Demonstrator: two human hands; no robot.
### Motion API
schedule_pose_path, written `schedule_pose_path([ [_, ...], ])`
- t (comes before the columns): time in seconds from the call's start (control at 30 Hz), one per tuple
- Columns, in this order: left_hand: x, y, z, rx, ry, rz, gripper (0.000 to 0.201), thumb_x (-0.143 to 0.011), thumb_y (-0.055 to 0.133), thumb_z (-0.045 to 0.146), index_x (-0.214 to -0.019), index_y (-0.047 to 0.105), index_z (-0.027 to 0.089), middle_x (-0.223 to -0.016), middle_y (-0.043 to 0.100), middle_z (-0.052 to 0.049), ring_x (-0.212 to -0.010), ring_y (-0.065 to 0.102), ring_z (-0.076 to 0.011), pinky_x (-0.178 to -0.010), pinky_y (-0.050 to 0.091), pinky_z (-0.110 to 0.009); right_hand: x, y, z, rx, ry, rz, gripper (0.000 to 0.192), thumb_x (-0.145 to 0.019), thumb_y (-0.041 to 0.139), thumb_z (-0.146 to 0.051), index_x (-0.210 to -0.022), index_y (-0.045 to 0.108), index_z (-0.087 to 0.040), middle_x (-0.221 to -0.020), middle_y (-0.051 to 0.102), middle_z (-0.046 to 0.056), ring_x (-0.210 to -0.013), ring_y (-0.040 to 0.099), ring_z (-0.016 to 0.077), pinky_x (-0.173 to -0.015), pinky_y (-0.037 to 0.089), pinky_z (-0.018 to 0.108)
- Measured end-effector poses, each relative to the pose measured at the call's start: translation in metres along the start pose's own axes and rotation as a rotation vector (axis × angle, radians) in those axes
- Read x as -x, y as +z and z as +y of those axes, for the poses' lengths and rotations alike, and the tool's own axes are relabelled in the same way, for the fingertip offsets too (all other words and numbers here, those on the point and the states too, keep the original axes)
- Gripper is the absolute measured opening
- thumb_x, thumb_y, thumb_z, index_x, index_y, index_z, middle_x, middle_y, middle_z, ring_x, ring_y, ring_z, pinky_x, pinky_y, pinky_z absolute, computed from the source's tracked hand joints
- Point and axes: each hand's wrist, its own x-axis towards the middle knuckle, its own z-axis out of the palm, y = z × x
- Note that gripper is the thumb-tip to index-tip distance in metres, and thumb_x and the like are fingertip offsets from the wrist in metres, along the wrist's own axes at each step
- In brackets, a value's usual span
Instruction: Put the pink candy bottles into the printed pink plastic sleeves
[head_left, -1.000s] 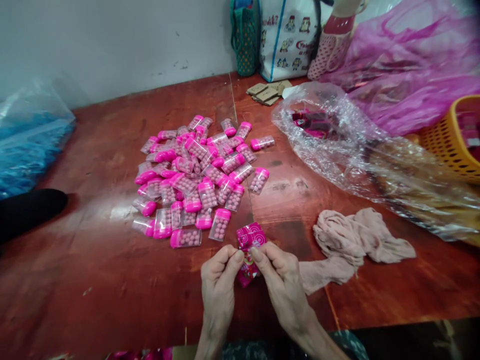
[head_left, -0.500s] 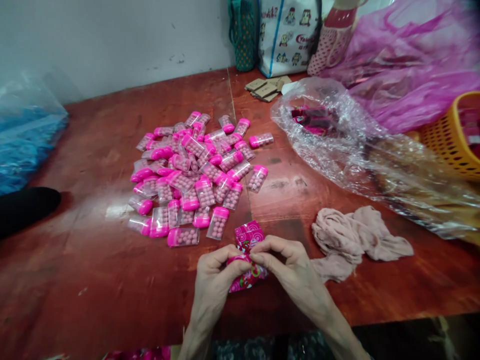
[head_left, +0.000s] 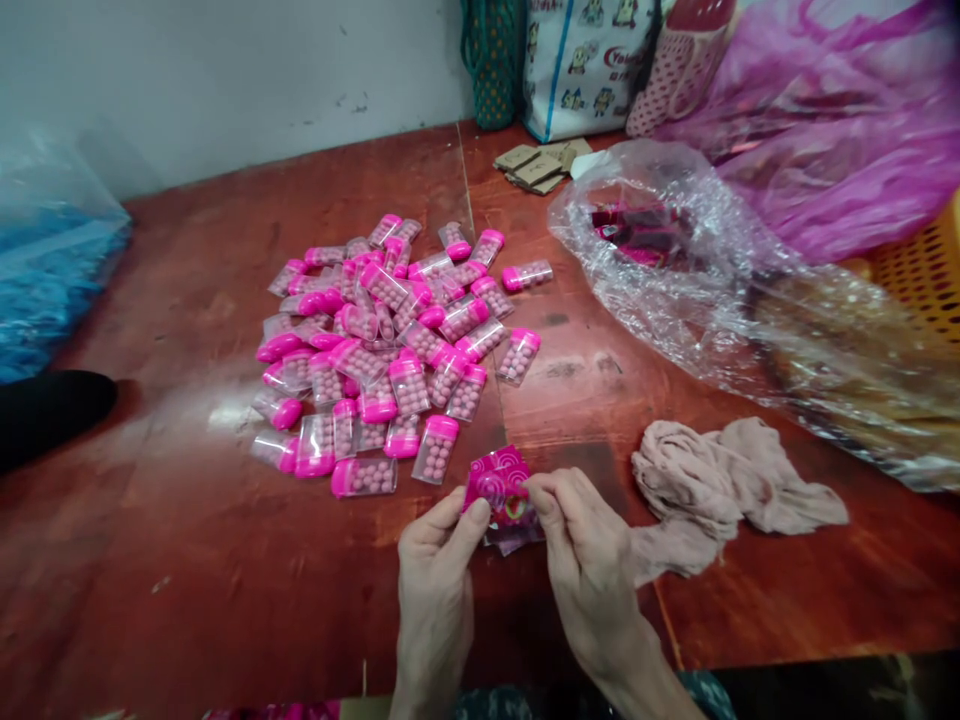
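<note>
Both hands: our left hand (head_left: 435,570) and right hand (head_left: 589,565) pinch the pink wrapper (head_left: 501,492) by its edges, low over the table (head_left: 187,560).
Filled: we see many pink-capped boxes (head_left: 390,350) heaped beyond it.
Left: we judge this wrapper unfinished.

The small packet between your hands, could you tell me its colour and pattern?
Bright pink packet with paler swirl circles, head view.

We saw a bright pink packet (head_left: 501,489) printed with pale swirls, clear cases (head_left: 390,345) with hot-pink caps and dusty-pink pellets, a reddish-brown table (head_left: 187,560), a beige cloth (head_left: 720,480), a magenta bag (head_left: 825,120) and a blue bag (head_left: 45,280)
</note>
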Motion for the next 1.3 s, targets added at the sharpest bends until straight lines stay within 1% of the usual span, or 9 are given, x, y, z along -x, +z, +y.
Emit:
schedule_pose_path([
  [0.1,-0.004,-0.004,-0.001,-0.071,0.050,-0.018,0.009,-0.074,0.066,0.018,-0.079,0.073,0.021,-0.071,0.069,0.002,-0.068,0.059,-0.0101,-0.068,0.046,-0.019,-0.002,-0.004,-0.001,-0.028,0.001,-0.077,0.013,-0.087,0.054,-0.021,-0.097,0.059,-0.015,-0.085,0.062,0.006,-0.079,0.052,0.0198,-0.068,0.043,0.030],
  [0.2,-0.005,-0.011,-0.002,-0.175,0.095,-0.044,0.011,-0.074,0.066,0.017,-0.080,0.074,0.023,-0.068,0.068,0.004,-0.064,0.056,-0.0084,-0.063,0.045,-0.017,-0.002,-0.004,-0.002,-0.060,0.046,-0.127,0.006,-0.081,0.062,-0.014,-0.085,0.063,-0.017,-0.079,0.063,0.003,-0.075,0.053,0.0183,-0.067,0.044,0.029],
  [0.3,-0.004,-0.013,0.000,-0.301,0.150,-0.006,0.014,-0.073,0.067,0.017,-0.081,0.074,0.027,-0.066,0.067,0.007,-0.062,0.055,-0.0078,-0.061,0.043,-0.016,0.000,0.002,-0.002,-0.062,0.082,-0.065,0.011,-0.081,0.059,-0.008,-0.076,0.063,-0.017,-0.068,0.060,0.001,-0.066,0.052,0.0163,-0.060,0.043,0.027],
  [0.47,-0.004,-0.010,0.007,-0.458,0.237,0.084,0.010,-0.074,0.065,0.020,-0.079,0.073,0.024,-0.062,0.064,0.007,-0.058,0.052,-0.0083,-0.057,0.042,-0.016,0.001,0.011,-0.001,-0.010,-0.064,-0.024,0.011,-0.083,0.057,-0.008,-0.087,0.062,-0.016,-0.075,0.063,0.002,-0.070,0.052,0.0175,-0.067,0.042,0.030],
  [0.67,-0.008,-0.017,0.011,-0.464,0.139,0.063,0.031,-0.077,0.060,0.031,-0.051,0.056,0.016,-0.045,0.048,0.004,-0.044,0.042,-0.0081,-0.044,0.034,-0.018,-0.001,0.010,-0.003,-0.122,0.097,-0.090,0.009,-0.082,0.060,-0.009,-0.076,0.063,-0.015,-0.069,0.061,0.002,-0.066,0.054,0.0162,-0.061,0.043,0.027],
  [0.8,-0.010,-0.022,0.005,-0.337,0.202,0.116,0.023,-0.071,0.067,0.034,-0.057,0.063,0.015,-0.051,0.054,0.004,-0.048,0.045,-0.0075,-0.047,0.037,-0.016,0.004,0.016,-0.005,-0.125,0.137,-0.094,0.018,-0.086,0.050,-0.009,-0.074,0.062,-0.014,-0.067,0.059,0.002,-0.063,0.054,0.0153,-0.058,0.042,0.026],
  [1.0,-0.011,-0.010,0.006,-0.082,0.023,0.164,0.019,-0.056,0.079,0.022,-0.073,0.072,0.017,-0.066,0.069,-0.001,-0.059,0.060,-0.0106,-0.058,0.048,-0.018,0.004,0.021,-0.006,0.086,-0.187,0.043,0.021,-0.091,0.043,-0.015,-0.088,0.064,-0.013,-0.071,0.064,0.006,-0.065,0.055,0.0184,-0.061,0.045,0.029],
  [1.13,-0.017,-0.013,0.014,0.060,0.025,0.216,0.019,-0.054,0.080,0.021,-0.070,0.072,0.012,-0.064,0.070,-0.004,-0.060,0.062,-0.0120,-0.062,0.051,-0.020,-0.012,0.017,-0.012,-0.014,-0.032,-0.075,0.024,-0.093,0.041,-0.022,-0.085,0.063,-0.016,-0.074,0.065,0.005,-0.067,0.059,0.0164,-0.060,0.047,0.025],
  [1.3,-0.028,-0.026,0.024,0.237,0.030,0.314,0.023,-0.046,0.084,0.019,-0.064,0.071,0.012,-0.062,0.071,-0.005,-0.055,0.062,-0.0125,-0.054,0.053,-0.020,-0.060,0.044,-0.013,0.281,0.054,0.000,0.023,-0.091,0.044,-0.030,-0.100,0.058,-0.015,-0.088,0.066,0.009,-0.082,0.061,0.0241,-0.072,0.048,0.035],
])
